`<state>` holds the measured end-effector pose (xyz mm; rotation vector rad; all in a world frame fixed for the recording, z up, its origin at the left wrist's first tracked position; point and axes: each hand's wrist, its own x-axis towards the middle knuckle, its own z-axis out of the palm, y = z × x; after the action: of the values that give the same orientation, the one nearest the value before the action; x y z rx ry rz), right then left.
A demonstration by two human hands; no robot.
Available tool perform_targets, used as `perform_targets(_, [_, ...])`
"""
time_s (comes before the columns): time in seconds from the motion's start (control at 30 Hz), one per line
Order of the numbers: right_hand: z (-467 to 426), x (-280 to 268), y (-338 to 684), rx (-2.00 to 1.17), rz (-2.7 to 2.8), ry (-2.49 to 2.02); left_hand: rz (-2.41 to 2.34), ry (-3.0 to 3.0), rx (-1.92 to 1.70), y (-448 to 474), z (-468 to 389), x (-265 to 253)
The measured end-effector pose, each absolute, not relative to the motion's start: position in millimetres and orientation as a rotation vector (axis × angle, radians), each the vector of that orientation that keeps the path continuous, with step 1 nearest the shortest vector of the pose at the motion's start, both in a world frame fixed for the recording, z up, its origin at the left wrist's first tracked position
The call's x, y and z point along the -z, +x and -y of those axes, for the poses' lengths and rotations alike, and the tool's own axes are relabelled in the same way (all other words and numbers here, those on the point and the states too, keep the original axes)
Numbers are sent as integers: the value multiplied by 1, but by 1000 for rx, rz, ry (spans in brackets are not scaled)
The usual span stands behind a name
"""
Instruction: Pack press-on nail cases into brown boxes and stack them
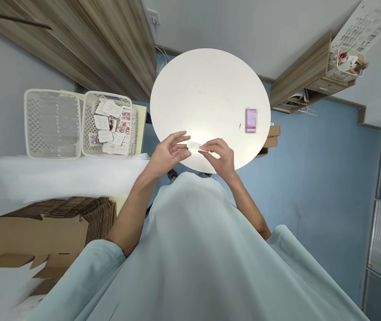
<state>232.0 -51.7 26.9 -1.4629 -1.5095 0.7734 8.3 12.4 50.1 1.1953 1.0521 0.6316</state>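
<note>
Over the near edge of the round white table, my right hand pinches a small white card-like piece between thumb and fingertips. What is printed on it, if anything, is too small to read. My left hand is on the other side of the piece, fingers stretched and thumb apart. Its fingertips come close to the piece's left end, and whether they touch it I cannot tell. On the table's right side lies a purple, pixelated rectangular object.
To the left, one white basket contains several white and printed cards; beside it stands another basket with clear plastic inside. Flattened cardboard boxes are stacked nearer me. A wooden shelf stands at the back right.
</note>
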Motion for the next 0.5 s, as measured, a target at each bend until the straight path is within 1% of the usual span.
perform_targets(0.1, [54,-14,236,-647,1652,-1474,-1061,1149,-582,10,-14,-50])
perform_targets(0.23, [55,-6,241,-599,1701,-1459,-1049,1120,-612,16,-13,-48])
perform_targets(0.5, [54,1,239,-563,1487,-1406,-996,1166,-678,32,-9,-39])
